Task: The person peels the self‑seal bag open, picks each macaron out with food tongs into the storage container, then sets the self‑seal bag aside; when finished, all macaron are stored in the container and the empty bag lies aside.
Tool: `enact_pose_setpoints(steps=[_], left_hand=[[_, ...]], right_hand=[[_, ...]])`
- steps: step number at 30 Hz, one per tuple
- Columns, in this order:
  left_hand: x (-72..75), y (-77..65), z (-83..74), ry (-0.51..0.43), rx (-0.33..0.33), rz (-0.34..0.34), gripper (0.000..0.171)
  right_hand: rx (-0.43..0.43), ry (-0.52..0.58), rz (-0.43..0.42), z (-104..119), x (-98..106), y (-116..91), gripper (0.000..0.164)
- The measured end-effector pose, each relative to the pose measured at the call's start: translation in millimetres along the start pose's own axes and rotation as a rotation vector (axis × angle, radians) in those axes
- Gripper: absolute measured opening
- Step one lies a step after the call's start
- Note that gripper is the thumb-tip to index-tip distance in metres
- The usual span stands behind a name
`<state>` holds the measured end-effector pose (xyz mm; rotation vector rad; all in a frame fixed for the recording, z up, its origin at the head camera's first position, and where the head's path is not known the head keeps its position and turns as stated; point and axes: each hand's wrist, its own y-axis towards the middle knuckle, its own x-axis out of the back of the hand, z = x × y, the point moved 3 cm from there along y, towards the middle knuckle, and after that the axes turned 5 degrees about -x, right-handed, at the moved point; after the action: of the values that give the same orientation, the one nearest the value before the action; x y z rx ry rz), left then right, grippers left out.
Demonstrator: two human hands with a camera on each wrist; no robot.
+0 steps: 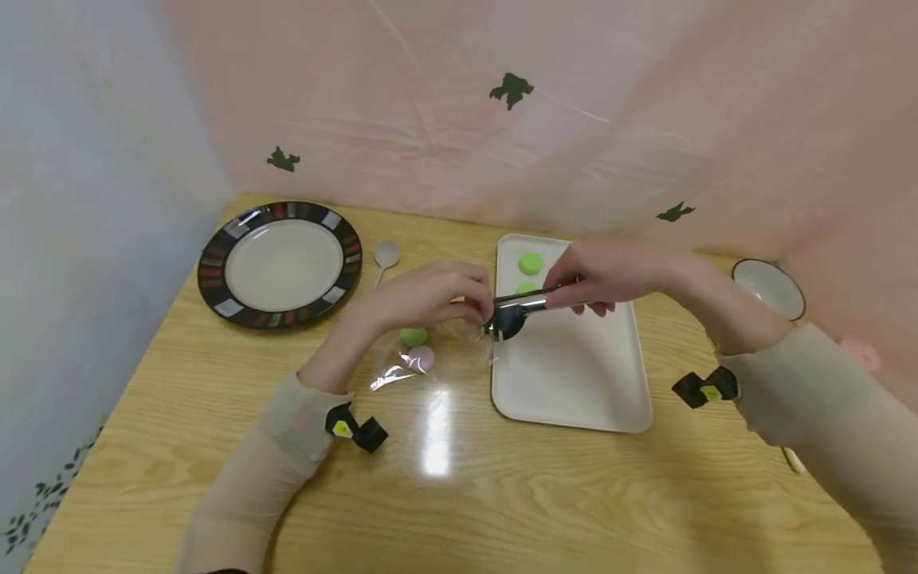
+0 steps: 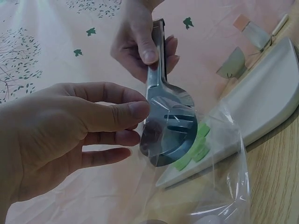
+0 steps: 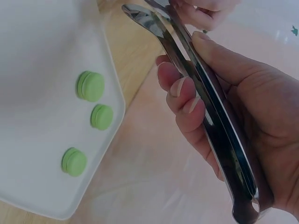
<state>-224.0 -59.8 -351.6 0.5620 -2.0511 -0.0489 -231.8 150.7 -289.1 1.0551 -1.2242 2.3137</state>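
My right hand (image 1: 601, 275) grips metal tongs (image 3: 205, 98) around their arms, with the tongs' two ends slightly apart. Close by, my left hand (image 1: 441, 295) pinches the edge of a clear plastic bag (image 2: 236, 170) between thumb and fingers. The slotted tong head (image 2: 170, 126) overlaps the bag's mouth in the left wrist view. Inside the bag lie a green macaron (image 1: 413, 336) and a pale pink macaron (image 1: 421, 359). Three green macarons (image 3: 91, 86) sit on a white rectangular tray (image 1: 566, 391), beneath and beside the right hand.
A round plate with a dark patterned rim (image 1: 215, 275) is at the table's back left, and a spoon (image 1: 387, 253) lies beside it. At the right stands a white bowl (image 1: 769, 288). A small container with a pink top (image 2: 252, 32) shows in the left wrist view.
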Motion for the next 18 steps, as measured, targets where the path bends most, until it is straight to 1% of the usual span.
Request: enact_pose_setpoints(steps=[3, 5, 7, 10, 14, 18], left_hand=[[0.5, -0.2, 0.0, 0.011, 0.006, 0.004, 0.005], [0.9, 0.0, -0.4, 0.011, 0.007, 0.01, 0.006], [1.1, 0.1, -0.5, 0.014, 0.005, 0.012, 0.006], [0.9, 0.5, -0.7, 0.021, -0.001, 0.012, 0.006], [1.6, -0.1, -1.1, 0.016, 0.006, 0.005, 0.006], [3.1, -1.0, -2.0, 0.003, 0.02, -0.001, 0.006]], right_hand=[[-0.001, -0.038, -0.017, 5, 0, 4, 0.017], [-0.002, -0.067, -0.045, 9, -3, 7, 0.015], [0.004, -0.079, -0.083, 13, -9, 11, 0.014], [0.036, -0.115, -0.159, 18, -20, 18, 0.016], [0.079, -0.177, -0.256, 26, -30, 26, 0.017], [0.073, -0.205, -0.307, 31, -34, 29, 0.017]])
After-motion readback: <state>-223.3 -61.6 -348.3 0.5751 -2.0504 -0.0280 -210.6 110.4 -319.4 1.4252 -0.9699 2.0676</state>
